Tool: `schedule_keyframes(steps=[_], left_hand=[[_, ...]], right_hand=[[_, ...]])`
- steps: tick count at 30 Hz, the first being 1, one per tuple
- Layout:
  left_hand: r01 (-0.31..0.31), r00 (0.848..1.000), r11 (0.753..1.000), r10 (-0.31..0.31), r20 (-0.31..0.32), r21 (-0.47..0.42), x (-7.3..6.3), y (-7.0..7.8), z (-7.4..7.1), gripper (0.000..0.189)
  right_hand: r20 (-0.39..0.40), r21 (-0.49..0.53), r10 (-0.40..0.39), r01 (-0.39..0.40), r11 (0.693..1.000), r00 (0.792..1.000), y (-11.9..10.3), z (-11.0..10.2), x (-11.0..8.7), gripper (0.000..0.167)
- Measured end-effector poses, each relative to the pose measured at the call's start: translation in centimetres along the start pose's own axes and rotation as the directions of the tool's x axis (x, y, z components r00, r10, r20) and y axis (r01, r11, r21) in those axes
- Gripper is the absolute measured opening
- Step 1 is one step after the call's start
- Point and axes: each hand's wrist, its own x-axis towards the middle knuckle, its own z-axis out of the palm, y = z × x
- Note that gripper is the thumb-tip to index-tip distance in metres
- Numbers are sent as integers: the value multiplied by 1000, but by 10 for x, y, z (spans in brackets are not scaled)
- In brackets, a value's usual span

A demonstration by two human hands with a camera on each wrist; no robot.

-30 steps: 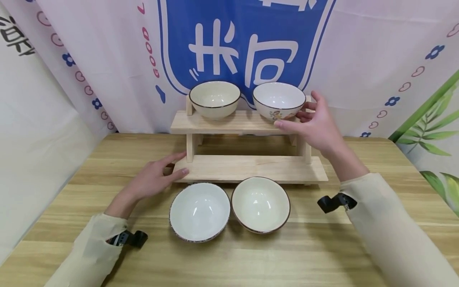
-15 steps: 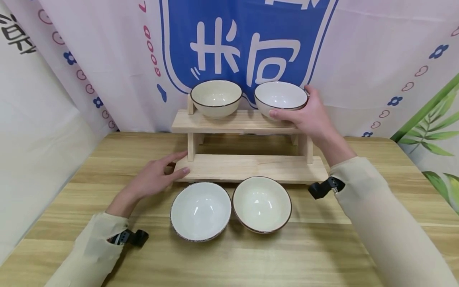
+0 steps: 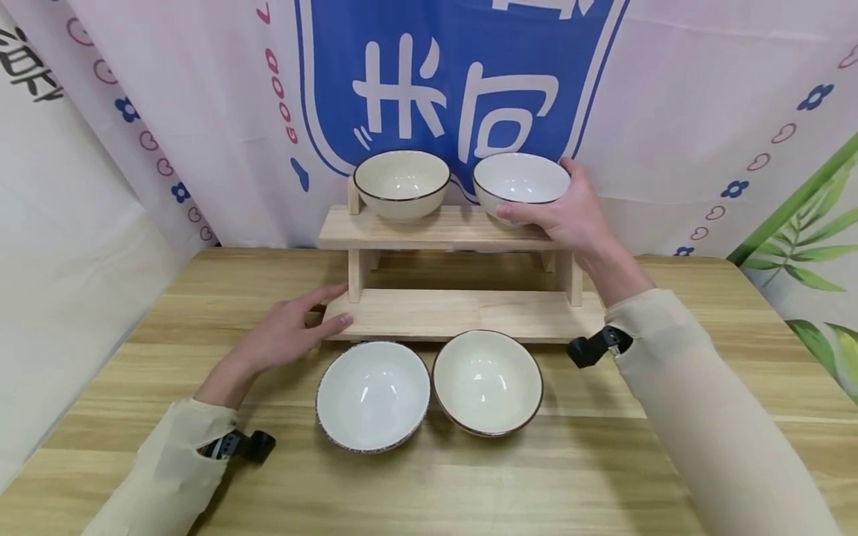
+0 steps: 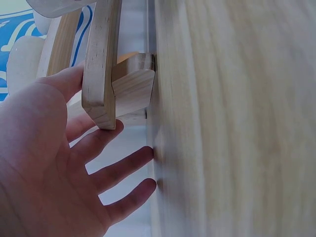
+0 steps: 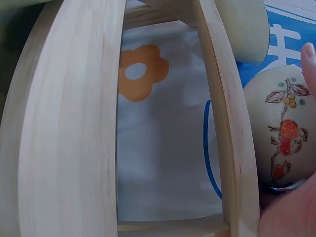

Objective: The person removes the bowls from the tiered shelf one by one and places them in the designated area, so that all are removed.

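My right hand (image 3: 570, 212) holds the right side of a white-lined bowl (image 3: 519, 177) on the upper shelf, thumb in front and fingers round the back. Painted red fruit shows on this bowl (image 5: 284, 133) in the right wrist view. My left hand (image 3: 284, 331) grips the left end of the two-tier wooden stand (image 3: 462, 313) at its lower shelf. In the left wrist view, that hand (image 4: 54, 143) has its thumb over the board and a fingertip at its underside. Left of the held bowl sits a cream bowl (image 3: 402, 186) with a dark rim.
In front of the stand, a white bowl (image 3: 373, 397) with a speckled rim and a cream bowl (image 3: 488, 383) with a brown rim stand side by side on the wooden table (image 3: 429, 491). A printed curtain (image 3: 234, 112) hangs right behind the stand.
My right hand has moved left and closed round the bowl's side, its thumb now covering the painted front. The left hand and the bowls stay in place.
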Motion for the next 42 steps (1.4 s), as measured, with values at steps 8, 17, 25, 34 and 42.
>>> schedule_keyframes(steps=[8, 17, 25, 34, 42], left_hand=[[7, 1000, 1000, -7, -2, -2, -1, 0, 1, 74], [9, 1000, 1000, -9, -2, -2, -1, 0, 1, 74], [18, 1000, 1000, -18, 0, 5, 0, 0, 0, 75], [14, 1000, 1000, -14, -10, 19, -1, 0, 0, 74], [18, 1000, 1000, -17, -7, 14, -2, 0, 0, 74]], right_hand=[[-52, -18, 27, -28, 999, 998, -1, 5, 1, 133], [-62, -19, 34, -35, 999, 998, -1, 8, 1, 134], [-53, 5, 23, -23, 1000, 998, 2, 7, 0, 130], [-52, -4, 9, -10, 1000, 999, 4, 0, -12, 124], [-37, 17, -5, 5, 1000, 999, 8, -12, -28, 120]])
